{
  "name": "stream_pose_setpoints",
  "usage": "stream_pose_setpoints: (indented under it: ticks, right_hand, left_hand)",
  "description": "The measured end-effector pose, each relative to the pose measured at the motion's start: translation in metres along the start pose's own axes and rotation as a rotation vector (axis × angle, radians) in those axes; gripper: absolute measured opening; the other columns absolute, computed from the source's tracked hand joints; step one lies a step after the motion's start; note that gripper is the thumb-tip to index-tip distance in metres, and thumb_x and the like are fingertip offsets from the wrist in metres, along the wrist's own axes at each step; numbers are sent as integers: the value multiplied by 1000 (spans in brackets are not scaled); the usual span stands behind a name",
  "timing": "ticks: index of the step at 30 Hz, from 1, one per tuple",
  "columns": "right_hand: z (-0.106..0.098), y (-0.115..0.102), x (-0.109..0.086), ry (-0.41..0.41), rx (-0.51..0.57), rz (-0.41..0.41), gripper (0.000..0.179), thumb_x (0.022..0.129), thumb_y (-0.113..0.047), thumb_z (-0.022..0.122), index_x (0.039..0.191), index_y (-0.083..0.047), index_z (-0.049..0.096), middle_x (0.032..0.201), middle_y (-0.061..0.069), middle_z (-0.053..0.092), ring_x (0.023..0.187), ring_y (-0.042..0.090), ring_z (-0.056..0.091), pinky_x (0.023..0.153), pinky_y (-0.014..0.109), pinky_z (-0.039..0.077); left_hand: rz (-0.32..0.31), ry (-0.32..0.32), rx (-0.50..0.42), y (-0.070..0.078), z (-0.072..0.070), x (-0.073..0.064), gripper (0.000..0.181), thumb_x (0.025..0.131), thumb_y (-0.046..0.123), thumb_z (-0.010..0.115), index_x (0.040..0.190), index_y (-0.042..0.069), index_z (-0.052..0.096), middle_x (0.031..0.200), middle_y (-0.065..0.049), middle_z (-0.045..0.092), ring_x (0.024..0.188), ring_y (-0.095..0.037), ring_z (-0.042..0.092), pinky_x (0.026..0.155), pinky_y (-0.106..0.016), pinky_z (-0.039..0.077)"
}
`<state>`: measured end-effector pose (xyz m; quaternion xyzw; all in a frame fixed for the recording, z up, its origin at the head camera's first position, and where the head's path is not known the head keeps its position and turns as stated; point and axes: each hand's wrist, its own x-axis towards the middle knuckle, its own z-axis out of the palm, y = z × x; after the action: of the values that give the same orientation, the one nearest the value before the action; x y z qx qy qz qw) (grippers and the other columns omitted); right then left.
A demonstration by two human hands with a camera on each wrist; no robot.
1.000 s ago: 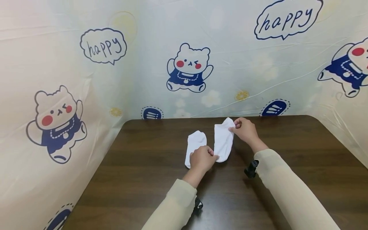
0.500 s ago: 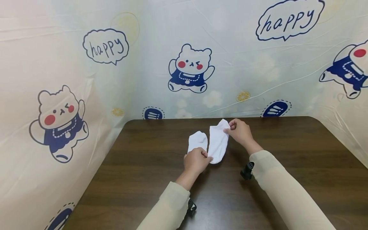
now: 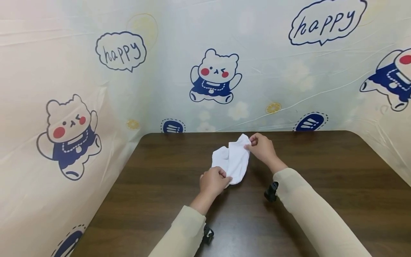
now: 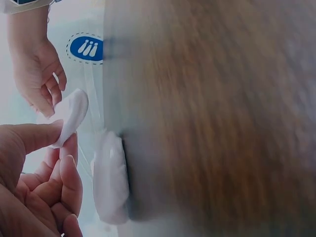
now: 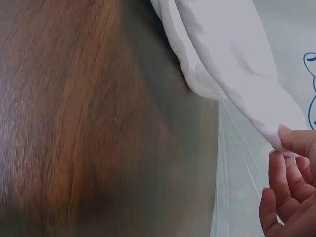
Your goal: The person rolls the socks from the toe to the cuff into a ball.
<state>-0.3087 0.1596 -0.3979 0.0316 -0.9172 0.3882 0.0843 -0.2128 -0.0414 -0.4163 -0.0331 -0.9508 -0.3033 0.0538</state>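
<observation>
Two white socks are in the head view. The nearer-held sock (image 3: 238, 160) hangs between both hands, raised off the table in the left wrist view. My left hand (image 3: 213, 182) pinches its lower left end between thumb and fingers. Its upper right end is pinched by my right hand (image 3: 262, 147), seen closely in the right wrist view too. The other sock (image 3: 219, 157) lies flat on the table to the left, partly covered by the held sock and the left hand. In the left wrist view, this lying sock (image 4: 110, 177) shows apart from the held one.
A dark brown wooden table (image 3: 154, 200) spans the lower view. Behind it hangs a pale curtain (image 3: 257, 57) printed with bears, speech bubbles and orange slices, also folding round both sides. Small black devices (image 3: 271, 191) are strapped at the wrists.
Both hands have carried the held sock to the left, so that it now overlaps the sock lying on the table. Earlier a gap showed between the two.
</observation>
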Motion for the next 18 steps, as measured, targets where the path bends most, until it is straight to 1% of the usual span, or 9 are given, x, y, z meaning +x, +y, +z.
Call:
stream_pose_setpoints:
  ticks: [5,12,18]
  right_hand:
    - [9,-4,1,-13,7,-6,27,84,-21,74,100,-3,60,90,12,61,80,27,55,72,39,45]
    - [20,-13,3,-32,13,-9,26,84,-21,74,99,-4,59,90,11,62,81,27,56,73,39,46]
    - [27,-20,7,-28,5,-17,26,83,-21,75,98,-6,60,89,10,61,80,26,55,72,38,45]
  left_hand:
    - [-18,6,-11,-8,-5,-1,25,77,32,79,70,16,61,62,10,57,62,-13,56,76,-41,39]
    - [-40,15,-16,-21,-8,-3,24,77,31,79,71,15,61,63,9,57,61,-12,55,75,-40,39]
    - [-50,16,-19,-26,-12,-3,24,77,31,79,71,15,61,63,9,56,61,-13,53,74,-40,39]
